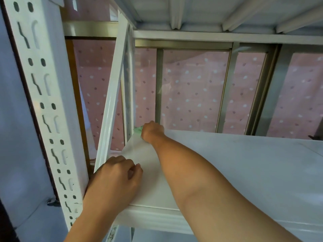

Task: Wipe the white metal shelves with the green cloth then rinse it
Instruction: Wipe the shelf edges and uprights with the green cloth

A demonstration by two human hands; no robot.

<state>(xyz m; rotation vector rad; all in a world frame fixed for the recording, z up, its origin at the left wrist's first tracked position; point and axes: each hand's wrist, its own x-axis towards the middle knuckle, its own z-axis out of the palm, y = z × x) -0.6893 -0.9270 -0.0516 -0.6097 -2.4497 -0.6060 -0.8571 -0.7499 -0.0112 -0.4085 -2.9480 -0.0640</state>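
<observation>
The right hand [152, 131] closes over a green cloth [138, 130] at the shelf's [244, 172] far corner, toward eleven o'clock. The left hand [113, 177] rests curled on the shelf's near edge at seven o'clock.

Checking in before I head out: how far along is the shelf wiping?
In hand: the right hand presses the green cloth into the shelf's back left corner; the left hand rests at its front edge. How much is already wiped can't be told. Rinsing remains.

A home storage corner: white slotted metal shelving [244, 172] against a window [194, 91] with pink dotted curtain [192, 102].
</observation>
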